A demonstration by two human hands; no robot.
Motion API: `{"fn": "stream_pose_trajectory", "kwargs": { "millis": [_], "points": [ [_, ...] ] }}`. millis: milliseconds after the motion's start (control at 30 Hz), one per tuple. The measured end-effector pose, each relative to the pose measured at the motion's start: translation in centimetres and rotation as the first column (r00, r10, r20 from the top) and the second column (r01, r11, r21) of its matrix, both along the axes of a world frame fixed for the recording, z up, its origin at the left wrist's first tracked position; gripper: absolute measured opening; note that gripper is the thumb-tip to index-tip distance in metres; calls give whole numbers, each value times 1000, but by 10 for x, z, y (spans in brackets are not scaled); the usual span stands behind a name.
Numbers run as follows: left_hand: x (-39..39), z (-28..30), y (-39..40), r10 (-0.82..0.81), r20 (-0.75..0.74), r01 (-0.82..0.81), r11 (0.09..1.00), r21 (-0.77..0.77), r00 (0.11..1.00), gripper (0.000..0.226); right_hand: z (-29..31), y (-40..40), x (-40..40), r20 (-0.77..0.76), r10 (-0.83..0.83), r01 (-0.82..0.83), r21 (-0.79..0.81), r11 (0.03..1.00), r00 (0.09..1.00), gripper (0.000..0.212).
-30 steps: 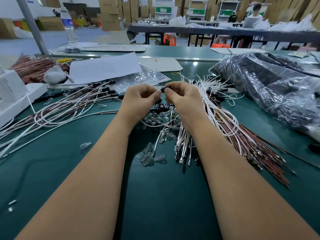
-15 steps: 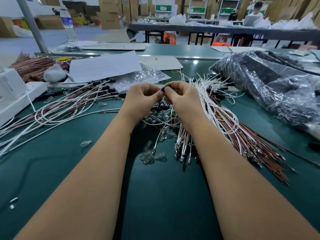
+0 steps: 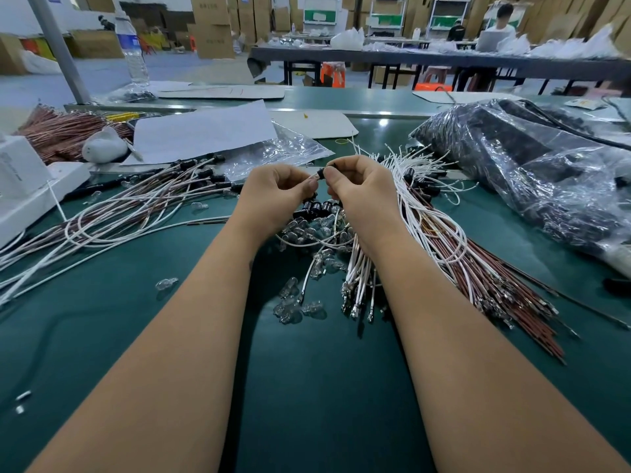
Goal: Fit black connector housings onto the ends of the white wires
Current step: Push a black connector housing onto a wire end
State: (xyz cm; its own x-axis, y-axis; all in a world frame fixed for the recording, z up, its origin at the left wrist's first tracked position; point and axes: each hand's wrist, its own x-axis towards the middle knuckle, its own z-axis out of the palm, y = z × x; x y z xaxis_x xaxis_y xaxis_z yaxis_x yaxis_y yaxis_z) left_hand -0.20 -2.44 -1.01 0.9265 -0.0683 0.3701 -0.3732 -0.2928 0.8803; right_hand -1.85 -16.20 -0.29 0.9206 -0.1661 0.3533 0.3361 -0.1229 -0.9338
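Note:
My left hand (image 3: pixel 276 192) and my right hand (image 3: pixel 358 186) meet above the middle of the green table (image 3: pixel 307 387). Between their fingertips sits a small black connector housing (image 3: pixel 321 173); the right thumb and forefinger pinch it, and the left fingers pinch a white wire end at its left side. A loop of white wire (image 3: pixel 307 243) hangs below the hands. Loose black housings (image 3: pixel 316 208) lie just under them. A bundle of white and brown wires (image 3: pixel 430 240) fans out on the right. Wires with black housings fitted (image 3: pixel 143 203) lie on the left.
Small clear glass bulbs (image 3: pixel 293 302) are scattered between my forearms. A large plastic bag of black parts (image 3: pixel 532 172) fills the right. White boxes (image 3: pixel 24 186), paper sheets (image 3: pixel 205 131) and a water bottle (image 3: pixel 131 49) stand at the left and back.
The hands stay pressed together on the housing, shifting only slightly. The view has tilted a little.

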Motion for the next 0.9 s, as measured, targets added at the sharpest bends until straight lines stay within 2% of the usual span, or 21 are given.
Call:
{"fn": "stream_pose_trajectory", "kwargs": {
  "millis": [433, 667, 900],
  "points": [
    [4, -4, 9, 4, 1, -4, 999, 55, 1000, 13, -3, -1, 4, 42, -25, 27, -31, 999, 999, 14],
    [4, -2, 8, 11, 118, -21, 996, 85, 993, 10, 1, 2, -1, 90, 69, -69, -7, 998, 993, 20],
    [0, 0, 4, -21, 71, 18, 999, 37, 997, 16, 3, 5, -4, 107, 130, -132, 12, 991, 986, 22]
  ]
}}
